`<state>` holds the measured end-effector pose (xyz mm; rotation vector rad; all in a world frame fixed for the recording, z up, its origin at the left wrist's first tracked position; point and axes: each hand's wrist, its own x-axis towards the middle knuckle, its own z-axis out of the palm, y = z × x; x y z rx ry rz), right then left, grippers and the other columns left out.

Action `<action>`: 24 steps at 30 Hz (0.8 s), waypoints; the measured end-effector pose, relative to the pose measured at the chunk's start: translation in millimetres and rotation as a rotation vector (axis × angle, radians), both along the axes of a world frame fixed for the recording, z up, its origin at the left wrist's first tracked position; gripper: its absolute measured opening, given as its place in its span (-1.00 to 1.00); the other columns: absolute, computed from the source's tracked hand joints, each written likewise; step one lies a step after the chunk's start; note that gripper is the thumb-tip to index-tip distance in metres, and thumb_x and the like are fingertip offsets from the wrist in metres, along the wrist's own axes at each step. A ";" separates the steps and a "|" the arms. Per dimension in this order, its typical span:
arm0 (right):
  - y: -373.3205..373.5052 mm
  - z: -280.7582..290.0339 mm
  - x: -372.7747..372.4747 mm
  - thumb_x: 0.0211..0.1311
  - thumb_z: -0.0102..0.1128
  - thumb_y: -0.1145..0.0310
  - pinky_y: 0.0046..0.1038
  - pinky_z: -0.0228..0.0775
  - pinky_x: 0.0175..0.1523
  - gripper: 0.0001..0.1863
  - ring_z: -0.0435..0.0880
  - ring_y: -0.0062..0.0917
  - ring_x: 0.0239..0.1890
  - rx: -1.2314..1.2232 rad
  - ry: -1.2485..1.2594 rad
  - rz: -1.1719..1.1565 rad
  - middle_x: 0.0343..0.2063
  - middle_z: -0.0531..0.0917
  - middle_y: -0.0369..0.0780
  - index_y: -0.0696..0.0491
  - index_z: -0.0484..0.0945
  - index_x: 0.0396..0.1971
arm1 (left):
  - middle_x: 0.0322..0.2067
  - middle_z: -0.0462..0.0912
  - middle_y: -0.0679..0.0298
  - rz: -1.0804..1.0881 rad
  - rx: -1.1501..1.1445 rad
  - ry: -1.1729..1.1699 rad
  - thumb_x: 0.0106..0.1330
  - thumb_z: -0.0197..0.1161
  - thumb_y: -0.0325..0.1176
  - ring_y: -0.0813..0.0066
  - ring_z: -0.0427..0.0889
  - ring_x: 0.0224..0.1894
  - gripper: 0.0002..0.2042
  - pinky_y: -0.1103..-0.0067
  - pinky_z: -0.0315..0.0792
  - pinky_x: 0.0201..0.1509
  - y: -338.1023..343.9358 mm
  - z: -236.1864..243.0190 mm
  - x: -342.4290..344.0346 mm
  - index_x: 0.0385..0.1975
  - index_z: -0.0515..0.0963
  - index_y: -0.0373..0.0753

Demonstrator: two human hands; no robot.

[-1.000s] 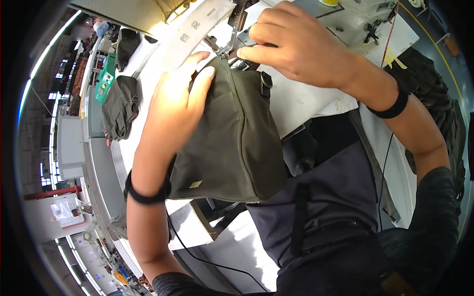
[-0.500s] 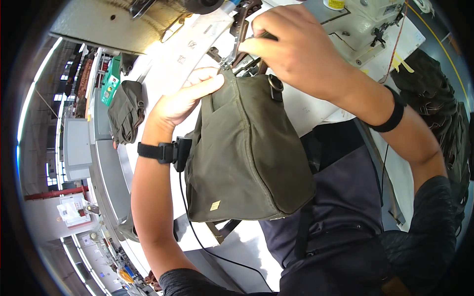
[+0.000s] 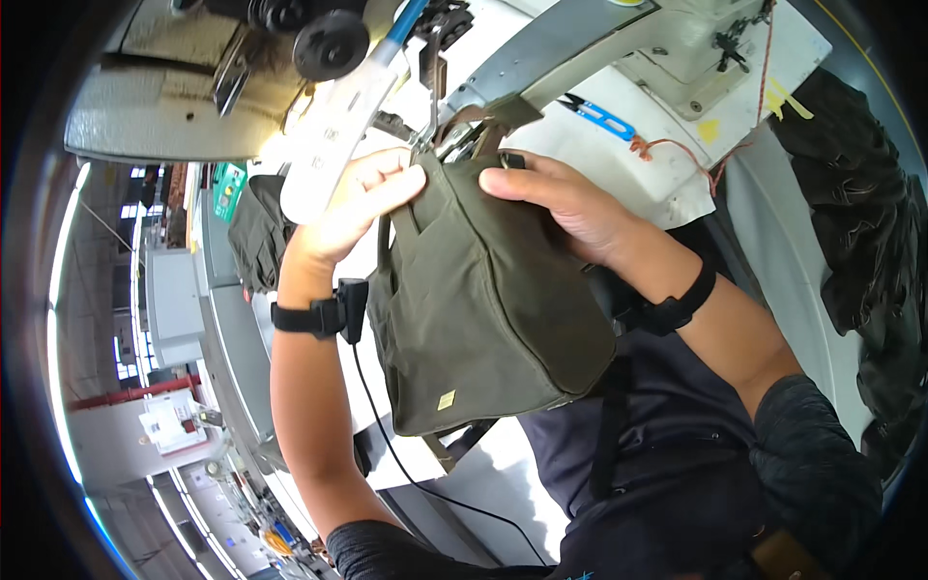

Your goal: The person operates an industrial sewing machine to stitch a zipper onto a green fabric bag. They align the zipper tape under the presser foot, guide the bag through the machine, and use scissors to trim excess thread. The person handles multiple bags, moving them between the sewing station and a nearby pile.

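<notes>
An olive-green fabric bag (image 3: pixel 474 300) with a piped seam down its middle and a small pale label hangs toward my body. Its upper edge lies under the needle and presser-foot area (image 3: pixel 425 140) of a sewing machine. My left hand (image 3: pixel 365 198) pinches that edge on the left of the seam, thumb on top. On the right side, my right hand (image 3: pixel 570 203) grips the bag with its thumb on the cloth and its other fingers partly hidden. A short strap end (image 3: pixel 512 114) sticks up beyond the bag's edge. Both wrists wear black bands.
Blue thread snips (image 3: pixel 599 118) lie on the machine bed, beside an orange cord (image 3: pixel 677 145). The machine head (image 3: pixel 184 106) overhangs at upper left. Another olive bag (image 3: pixel 259 232) sits at left, and dark-green bags (image 3: pixel 831 193) are piled at right. A black cable (image 3: pixel 396 474) trails from my left wrist.
My right hand has come down from beside the needle area, where it held something dark, onto the bag's right side. The snips now show. My left hand still pinches the bag's edge.
</notes>
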<state>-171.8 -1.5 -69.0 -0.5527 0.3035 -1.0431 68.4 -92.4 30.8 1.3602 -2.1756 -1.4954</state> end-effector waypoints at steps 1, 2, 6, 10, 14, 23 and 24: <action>1.7 4.4 -4.0 0.41 0.37 0.18 -0.55 0.62 -0.03 -0.53 0.75 -0.61 -0.16 0.016 -0.002 -0.004 -0.10 0.76 -0.21 0.22 0.60 0.12 | -0.44 0.34 0.61 0.012 -0.029 -0.055 0.47 0.37 -0.17 0.78 0.27 -0.35 -0.71 0.67 0.22 -0.23 1.9 1.9 -3.7 -0.46 0.48 -0.11; 4.9 12.6 -7.3 0.39 0.38 0.21 -0.54 0.63 -0.02 -0.55 0.76 -0.60 -0.17 0.036 -0.008 -0.002 -0.11 0.76 -0.21 0.22 0.60 0.12 | -0.45 0.33 0.61 0.031 -0.054 -0.112 0.45 0.40 -0.18 0.78 0.26 -0.37 -0.70 0.67 0.22 -0.27 6.9 5.9 -10.3 -0.47 0.47 -0.13; 7.1 19.3 -18.3 0.35 0.39 0.28 -0.51 0.63 0.00 -0.62 0.76 -0.58 -0.17 0.050 0.049 0.023 -0.14 0.77 -0.21 0.19 0.66 0.05 | -0.45 0.43 0.58 0.012 -0.130 -0.083 0.40 0.45 -0.24 0.80 0.31 -0.38 -0.74 0.68 0.25 -0.30 18.2 9.5 -26.6 -0.43 0.54 -0.19; 6.9 27.7 -20.7 0.32 0.40 0.31 -0.50 0.62 0.00 -0.69 0.76 -0.59 -0.19 0.010 0.126 0.004 -0.17 0.78 -0.22 0.16 0.70 -0.02 | -0.40 0.56 0.53 0.060 -0.119 -0.036 0.40 0.45 -0.30 0.80 0.41 -0.35 -0.83 0.69 0.31 -0.27 24.7 9.9 -23.9 -0.31 0.64 -0.24; 8.5 38.4 -24.1 0.31 0.42 0.32 -0.52 0.56 0.07 -0.66 0.75 -0.62 -0.14 0.001 0.217 -0.011 -0.13 0.79 -0.24 0.16 0.70 0.01 | -0.27 0.69 0.43 0.013 -0.179 -0.072 0.42 0.41 -0.34 0.76 0.53 -0.27 -0.81 0.67 0.44 -0.17 25.2 5.7 -21.4 -0.13 0.67 -0.32; 2.6 36.7 -24.3 0.29 0.39 0.33 -0.54 0.58 -0.04 -0.70 0.75 -0.62 -0.24 0.032 0.256 -0.011 -0.23 0.78 -0.25 0.18 0.72 -0.06 | -0.18 0.73 0.40 0.062 0.003 0.146 0.44 0.41 -0.27 0.71 0.60 -0.18 -0.74 0.63 0.52 -0.03 20.0 -13.5 -16.4 -0.01 0.67 -0.30; 1.8 35.9 -24.1 0.30 0.38 0.35 -0.55 0.58 -0.03 -0.71 0.76 -0.62 -0.24 0.031 0.264 -0.013 -0.22 0.79 -0.25 0.18 0.72 -0.06 | -0.18 0.73 0.40 0.065 0.005 0.132 0.44 0.41 -0.27 0.71 0.60 -0.18 -0.73 0.64 0.52 -0.03 19.7 -12.9 -15.9 -0.01 0.67 -0.29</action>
